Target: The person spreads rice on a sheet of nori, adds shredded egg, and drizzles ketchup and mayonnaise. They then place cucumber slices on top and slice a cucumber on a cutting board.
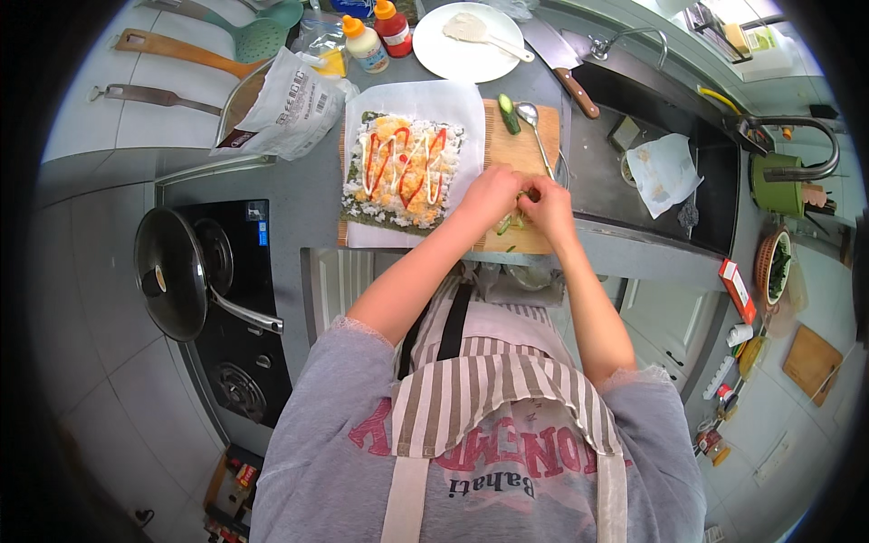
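Note:
My left hand (pixel 497 190) and my right hand (pixel 548 203) meet fingertip to fingertip over a wooden cutting board (pixel 502 153). Thin green cucumber strips (pixel 504 224) show between and below the fingers, partly hidden by them. Farther up the board lie a cut cucumber end (pixel 508 114) and a metal spoon (pixel 540 136). To the left, white paper (pixel 414 96) on a bamboo mat (pixel 342 234) bears a nori sheet (pixel 366 220) spread with white rice (pixel 453 159). An orange crumbly topping (pixel 394 125) covers the rice, with red and white sauce zigzagged across it.
Behind stand two sauce bottles (pixel 366 47) and a white plate (pixel 434 51) with a rice paddle (pixel 512 49). A kitchen knife (pixel 574 88) lies beside the sink (pixel 597 163). At left are an opened bag (pixel 292 108) and a lidded pan (pixel 170 271) on the stove (pixel 265 394).

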Available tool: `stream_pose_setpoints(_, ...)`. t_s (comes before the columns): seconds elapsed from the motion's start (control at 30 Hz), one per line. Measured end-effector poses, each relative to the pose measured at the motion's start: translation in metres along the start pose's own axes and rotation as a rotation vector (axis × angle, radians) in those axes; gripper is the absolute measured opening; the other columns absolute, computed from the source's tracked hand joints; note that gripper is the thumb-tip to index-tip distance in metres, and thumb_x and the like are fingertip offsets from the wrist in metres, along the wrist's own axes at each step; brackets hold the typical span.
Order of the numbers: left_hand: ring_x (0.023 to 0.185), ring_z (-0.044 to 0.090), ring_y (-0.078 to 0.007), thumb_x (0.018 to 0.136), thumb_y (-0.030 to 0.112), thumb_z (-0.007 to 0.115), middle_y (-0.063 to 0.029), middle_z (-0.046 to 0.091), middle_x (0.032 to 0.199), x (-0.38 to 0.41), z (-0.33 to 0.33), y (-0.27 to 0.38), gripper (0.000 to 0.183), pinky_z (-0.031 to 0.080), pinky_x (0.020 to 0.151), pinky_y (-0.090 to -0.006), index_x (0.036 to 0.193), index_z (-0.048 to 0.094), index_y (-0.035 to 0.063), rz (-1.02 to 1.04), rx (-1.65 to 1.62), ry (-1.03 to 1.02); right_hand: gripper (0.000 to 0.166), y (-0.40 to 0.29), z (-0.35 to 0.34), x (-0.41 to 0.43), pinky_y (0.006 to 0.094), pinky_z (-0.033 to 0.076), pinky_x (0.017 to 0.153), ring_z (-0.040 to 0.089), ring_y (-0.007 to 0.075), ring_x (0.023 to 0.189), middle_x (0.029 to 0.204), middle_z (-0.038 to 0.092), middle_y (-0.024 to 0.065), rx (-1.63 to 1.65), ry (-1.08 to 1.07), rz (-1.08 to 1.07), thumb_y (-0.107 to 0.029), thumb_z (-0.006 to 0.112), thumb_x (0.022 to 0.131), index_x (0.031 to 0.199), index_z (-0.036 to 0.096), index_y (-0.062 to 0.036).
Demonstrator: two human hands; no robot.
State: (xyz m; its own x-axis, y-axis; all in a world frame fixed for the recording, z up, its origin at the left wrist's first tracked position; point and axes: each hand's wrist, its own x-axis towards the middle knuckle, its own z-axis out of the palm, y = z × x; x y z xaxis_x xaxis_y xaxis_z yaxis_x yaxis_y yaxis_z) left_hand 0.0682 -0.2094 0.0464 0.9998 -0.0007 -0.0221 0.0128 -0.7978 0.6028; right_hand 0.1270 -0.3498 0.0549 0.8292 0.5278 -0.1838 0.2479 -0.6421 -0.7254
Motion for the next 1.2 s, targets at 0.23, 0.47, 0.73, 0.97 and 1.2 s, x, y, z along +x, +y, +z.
stream_pose_setpoints(0.23,0.091,0.061,-0.033,0.071,0.004,0.065,-0.0151,0.062,0.09,-0.004,-0.113,-0.05,0.019,0.05,0.08,-0.0414,0.09,0.065,0.0038,0.057,0.04,-0.037,0.02,-0.09,0.019,0.045,0.0342,0.051,0.064,0.063,0.022,0.069,0.076,0.063,0.0122,0.096,-0.068,-0.192,-0.006,0.068,0.072,0.091,0.067,-0.0018)
stream_pose_setpoints(0.47,0.093,0.057,-0.0314,0.074,0.0,0.059,-0.0124,0.058,0.09,-0.026,-0.169,-0.134,0.015,0.047,0.081,-0.0404,0.088,0.061,0.0027,-0.04,0.105,-0.126,0.016,-0.143,0.097,0.095,0.0389,0.051,0.071,0.062,0.0314,0.076,0.083,0.063,0.0127,-0.015,-0.131,-0.374,-0.007,0.067,0.075,0.09,0.071,-0.0053)
stream_pose_setpoints(0.73,0.098,0.056,-0.0298,0.074,-0.004,0.056,-0.0105,0.059,0.092,-0.032,-0.16,-0.159,0.02,0.047,0.085,-0.0392,0.091,0.063,0.0039,-0.001,0.066,-0.044,0.022,-0.144,0.102,0.101,0.0384,0.051,0.074,0.064,0.0323,0.081,0.087,0.067,0.0135,-0.183,-0.202,-0.384,-0.002,0.062,0.077,0.096,0.072,-0.0076)
stream_pose_setpoints(0.97,0.102,0.056,-0.0281,0.076,-0.002,0.058,-0.0081,0.063,0.101,-0.032,-0.172,-0.141,0.024,0.046,0.088,-0.0388,0.097,0.064,0.0056,0.112,0.092,0.188,0.024,-0.145,0.063,0.086,0.0348,0.053,0.071,0.067,0.0288,0.078,0.09,0.07,0.0141,-0.114,-0.167,-0.29,-0.006,0.064,0.08,0.103,0.07,-0.0071)
stream_pose_setpoints(1.2,0.099,0.056,-0.0301,0.078,0.009,0.066,-0.0106,0.063,0.097,-0.046,-0.082,-0.056,0.02,0.046,0.088,-0.0386,0.098,0.065,0.0058,0.094,-0.174,0.179,0.026,-0.067,-0.035,0.027,0.0371,0.051,0.081,0.063,0.0284,0.088,0.097,0.068,0.0108,-0.058,-0.226,-0.07,-0.004,0.064,0.077,0.103,0.069,-0.0075)
